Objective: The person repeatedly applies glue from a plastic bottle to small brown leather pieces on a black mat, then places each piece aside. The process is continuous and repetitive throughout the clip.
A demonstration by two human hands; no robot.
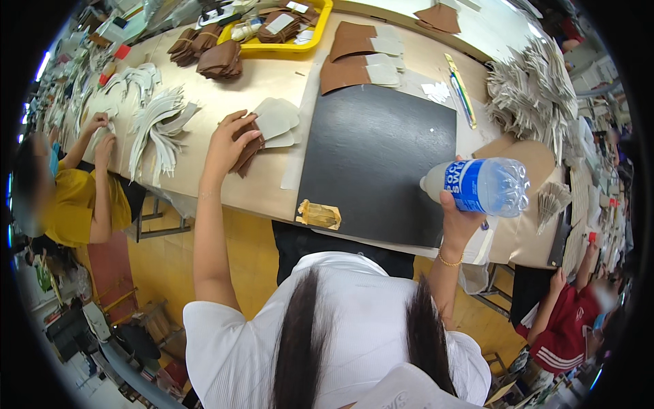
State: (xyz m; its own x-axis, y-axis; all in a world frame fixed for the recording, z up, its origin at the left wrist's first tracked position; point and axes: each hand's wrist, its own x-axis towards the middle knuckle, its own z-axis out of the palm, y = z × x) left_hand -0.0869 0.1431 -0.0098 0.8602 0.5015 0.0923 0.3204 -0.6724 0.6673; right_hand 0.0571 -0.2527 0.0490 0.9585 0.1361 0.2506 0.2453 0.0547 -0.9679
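Note:
In my right hand (462, 221) is a clear plastic bottle (501, 187) with a blue label, lying nearly sideways above the right part of a black board (381, 150). The liquid inside looks cloudy; the bottle's narrow end points left. My left hand (231, 140) is over a small stack of brown leather-like pieces (247, 158), left of the board, its fingers curled onto them. Pale grey rounded tabs (278, 119) stick out from that stack to the right. Beyond the board lie two more groups of brown pieces (346, 71) with pale tabs.
A yellow tray (289, 46) with brown bundles stands at the far side, beside more brown bundles (219, 61). Fanned pale strips (160, 129) lie left, and a tall pale pile (535, 85) right. Yellowish tape (319, 215) is on the board's near corner. Co-workers sit left and right.

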